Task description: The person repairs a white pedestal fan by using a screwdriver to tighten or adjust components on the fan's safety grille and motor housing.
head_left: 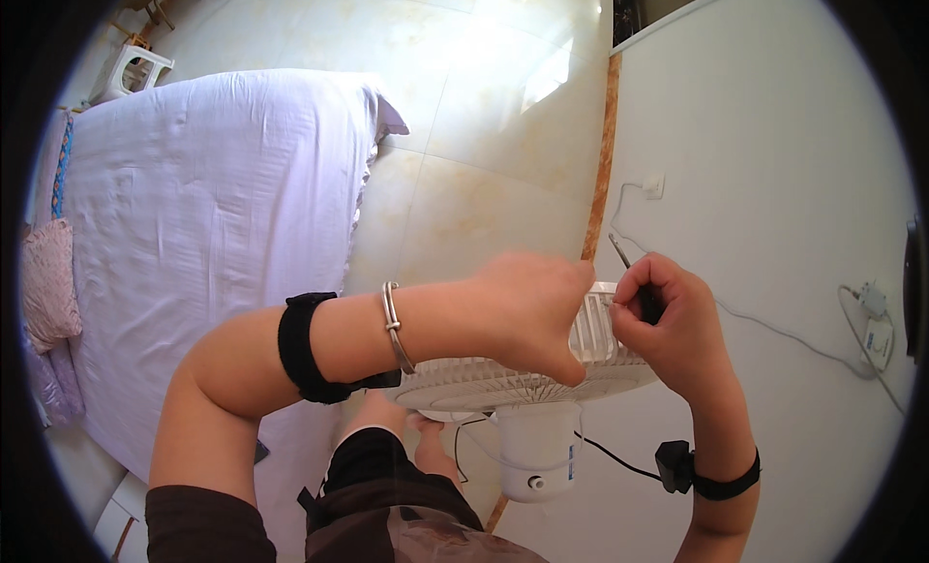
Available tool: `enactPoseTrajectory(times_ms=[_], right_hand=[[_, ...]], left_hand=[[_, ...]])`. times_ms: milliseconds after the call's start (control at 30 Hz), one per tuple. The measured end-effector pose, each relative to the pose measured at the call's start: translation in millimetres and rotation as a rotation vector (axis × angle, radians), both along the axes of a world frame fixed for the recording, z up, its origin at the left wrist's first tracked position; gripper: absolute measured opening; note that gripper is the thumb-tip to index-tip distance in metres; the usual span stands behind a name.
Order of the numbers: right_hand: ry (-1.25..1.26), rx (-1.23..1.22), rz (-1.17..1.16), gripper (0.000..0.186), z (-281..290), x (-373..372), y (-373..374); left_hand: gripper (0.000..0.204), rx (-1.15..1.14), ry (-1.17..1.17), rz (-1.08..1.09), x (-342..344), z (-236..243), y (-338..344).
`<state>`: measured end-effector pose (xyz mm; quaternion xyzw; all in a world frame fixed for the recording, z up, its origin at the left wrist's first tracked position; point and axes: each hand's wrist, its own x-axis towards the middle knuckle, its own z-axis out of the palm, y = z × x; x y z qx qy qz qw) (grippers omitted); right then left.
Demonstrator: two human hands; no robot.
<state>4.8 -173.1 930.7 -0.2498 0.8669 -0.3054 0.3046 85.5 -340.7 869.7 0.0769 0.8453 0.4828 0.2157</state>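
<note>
A white electric fan point(540, 429) stands upright in front of me, with its round ribbed grille point(455, 384) at the top. My left hand point(532, 316), slightly blurred, lies over the grille, its thumb on the near side and its fingers toward the far side; the fingertips are partly hidden. Beside the grille's right end, my right hand point(673, 321) is closed around the dark handle of a screwdriver point(621, 252). The thin metal shaft points up and left, away from the fan.
To the left is a bed point(213, 176) with a pale lilac sheet and a pink pillow point(50, 282). A white wall point(764, 195) rises on the right, with a socket point(654, 184), cables and a power strip point(878, 340). A white plastic stool point(135, 69) stands beyond the bed.
</note>
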Motion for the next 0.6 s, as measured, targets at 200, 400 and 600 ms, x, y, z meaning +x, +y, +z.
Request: enactPoseTrajectory(times_ms=[200, 400, 600], right_hand=[[-0.029, 0.085, 0.028, 0.011, 4, 4, -6], [-0.040, 0.163, 0.028, 0.012, 13, 0, -16], [0.035, 0.255, 0.048, 0.011, 15, 5, -29]], left_hand=[[0.060, 0.011, 0.032, -0.008, 8, -4, 4], [0.059, 0.013, 0.042, -0.031, 2, -4, -1], [0.059, 0.045, 0.071, -0.034, 2, -11, -4]])
